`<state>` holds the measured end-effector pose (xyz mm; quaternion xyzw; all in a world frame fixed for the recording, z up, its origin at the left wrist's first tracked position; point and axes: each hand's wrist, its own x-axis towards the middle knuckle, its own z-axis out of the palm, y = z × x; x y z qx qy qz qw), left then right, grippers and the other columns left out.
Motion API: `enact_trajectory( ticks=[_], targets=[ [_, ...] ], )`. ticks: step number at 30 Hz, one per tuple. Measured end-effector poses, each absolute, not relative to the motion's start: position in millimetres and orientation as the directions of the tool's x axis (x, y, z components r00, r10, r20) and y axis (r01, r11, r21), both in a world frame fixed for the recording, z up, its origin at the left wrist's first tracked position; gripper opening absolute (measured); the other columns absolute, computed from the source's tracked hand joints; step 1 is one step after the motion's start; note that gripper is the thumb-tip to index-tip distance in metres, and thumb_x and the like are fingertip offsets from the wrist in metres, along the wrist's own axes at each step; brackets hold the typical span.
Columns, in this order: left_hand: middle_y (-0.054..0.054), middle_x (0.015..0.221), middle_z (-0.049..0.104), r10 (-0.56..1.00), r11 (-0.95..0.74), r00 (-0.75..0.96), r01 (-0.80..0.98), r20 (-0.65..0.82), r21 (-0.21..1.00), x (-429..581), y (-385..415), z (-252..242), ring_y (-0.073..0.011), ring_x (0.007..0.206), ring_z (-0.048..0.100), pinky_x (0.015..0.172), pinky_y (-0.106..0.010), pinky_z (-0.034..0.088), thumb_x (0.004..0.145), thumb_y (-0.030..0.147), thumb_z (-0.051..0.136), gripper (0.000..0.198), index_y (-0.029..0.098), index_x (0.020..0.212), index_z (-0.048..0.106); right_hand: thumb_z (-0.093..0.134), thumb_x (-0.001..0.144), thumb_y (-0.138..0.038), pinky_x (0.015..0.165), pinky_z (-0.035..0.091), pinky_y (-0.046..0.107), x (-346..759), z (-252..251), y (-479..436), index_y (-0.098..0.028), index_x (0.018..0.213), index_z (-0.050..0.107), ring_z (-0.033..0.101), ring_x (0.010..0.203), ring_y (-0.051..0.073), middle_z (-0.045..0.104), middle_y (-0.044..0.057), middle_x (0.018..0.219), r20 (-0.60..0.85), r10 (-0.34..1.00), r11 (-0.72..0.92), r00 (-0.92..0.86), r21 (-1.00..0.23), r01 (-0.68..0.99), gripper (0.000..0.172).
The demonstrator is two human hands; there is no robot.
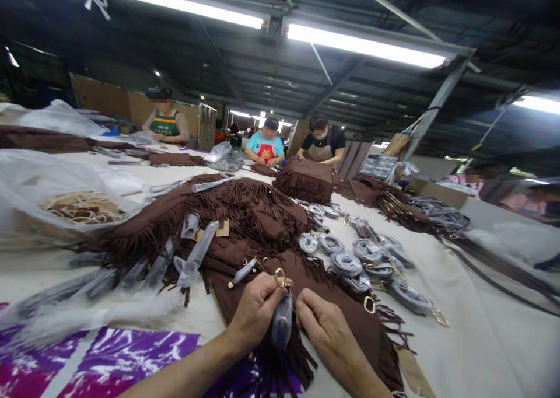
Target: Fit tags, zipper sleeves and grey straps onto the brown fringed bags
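On a long white table, one brown fringed fabric bag lies beneath two hands. The left hand pinches one gold metal clasp, one grey plastic-wrapped bundle just below its fingertips; the right hand curls beside, its grip untellable.

Site type: factory workshop. Indicators: tube lights and a metal-framed roof above the worktop; three aproned workers along its far side; fringed brown bags — several alike — and coiled straps grouped on the worktop.
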<state>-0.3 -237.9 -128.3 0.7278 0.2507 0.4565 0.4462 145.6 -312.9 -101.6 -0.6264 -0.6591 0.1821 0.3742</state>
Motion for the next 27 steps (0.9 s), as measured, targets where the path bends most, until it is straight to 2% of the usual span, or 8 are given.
enact_trajectory(
  ticks=[5,8,12,15,19,21,24,27],
  targets=[
    [-0.007,0.092,0.070,0.704,-0.484,0.562,-0.067,0.434,0.873,-2,-245,-122,-0.0210,0.090,0.056,0.086,-0.032,0.040,0.090,0.030,0.052,0.028,0.019,0.103,0.074,0.039,0.093,-0.046,0.055,0.035,0.025,143,-108,-310,-0.024,0.068,0.044,0.048,0.057,0.016,0.051,-0.002,0.062,0.311,0.948,0.190,0.071,-0.728,0.659,0.034],
    [-0.008,0.097,0.071,0.702,-0.328,0.625,-0.142,0.342,0.934,-5,-241,-125,-0.0231,0.097,0.057,0.090,-0.034,0.040,0.085,0.027,0.050,0.034,0.016,0.105,0.074,0.039,0.094,-0.046,0.055,0.035,0.025,145,-112,-316,-0.024,0.068,0.043,0.048,0.057,0.016,0.051,-0.003,0.062,0.313,0.946,0.186,0.082,-0.735,0.652,0.035],
    [-0.010,0.097,0.071,0.654,-0.069,0.725,-0.226,0.215,0.972,-5,-236,-127,-0.0235,0.092,0.061,0.087,-0.035,0.044,0.081,0.031,0.050,0.038,0.012,0.103,0.075,0.038,0.096,-0.043,0.057,0.035,0.025,147,-115,-327,-0.023,0.069,0.042,0.048,0.059,0.016,0.049,-0.003,0.063,0.314,0.945,0.182,0.087,-0.730,0.659,0.033],
    [-0.008,0.091,0.071,0.687,-0.207,0.683,-0.142,0.248,0.968,-2,-241,-124,-0.0214,0.088,0.061,0.085,-0.032,0.044,0.083,0.035,0.057,0.031,0.013,0.096,0.076,0.038,0.097,-0.039,0.054,0.034,0.024,146,-117,-334,-0.023,0.068,0.041,0.046,0.057,0.014,0.047,-0.004,0.062,0.345,0.936,0.212,0.071,-0.714,0.667,0.033],
    [-0.007,0.081,0.071,0.662,-0.451,0.618,-0.124,0.424,0.884,1,-253,-119,-0.0185,0.083,0.061,0.082,-0.029,0.045,0.087,0.029,0.058,0.023,0.015,0.078,0.074,0.040,0.097,-0.035,0.052,0.035,0.023,146,-119,-346,-0.023,0.066,0.042,0.046,0.054,0.013,0.046,-0.004,0.061,0.401,0.916,0.294,0.003,-0.676,0.676,0.033],
    [-0.007,0.081,0.069,0.601,-0.549,0.610,-0.154,0.516,0.821,0,-260,-111,-0.0167,0.080,0.061,0.078,-0.027,0.046,0.087,0.023,0.059,0.020,0.014,0.074,0.071,0.041,0.098,-0.031,0.057,0.041,0.022,150,-115,-355,-0.022,0.073,0.051,0.052,0.060,0.014,0.052,-0.002,0.067,0.425,0.905,0.330,-0.018,-0.675,0.660,0.029],
    [-0.007,0.083,0.065,0.477,-0.699,0.620,-0.162,0.623,0.697,0,-271,-86,-0.0146,0.079,0.059,0.074,-0.024,0.046,0.088,0.017,0.057,0.019,0.014,0.072,0.068,0.048,0.098,-0.029,0.075,0.047,0.022,156,-102,-367,-0.022,0.094,0.063,0.060,0.085,0.017,0.062,0.003,0.091,0.505,0.862,0.384,0.034,-0.697,0.606,0.017],
    [-0.008,0.087,0.063,0.300,-0.811,0.660,-0.203,0.689,0.548,7,-279,-49,-0.0149,0.083,0.057,0.075,-0.024,0.046,0.089,0.017,0.055,0.021,0.014,0.071,0.065,0.058,0.094,-0.033,0.078,0.048,0.024,161,-86,-374,-0.023,0.087,0.068,0.061,0.091,0.020,0.063,0.004,0.097,0.554,0.824,0.417,0.120,-0.735,0.534,0.015]
  ],
)
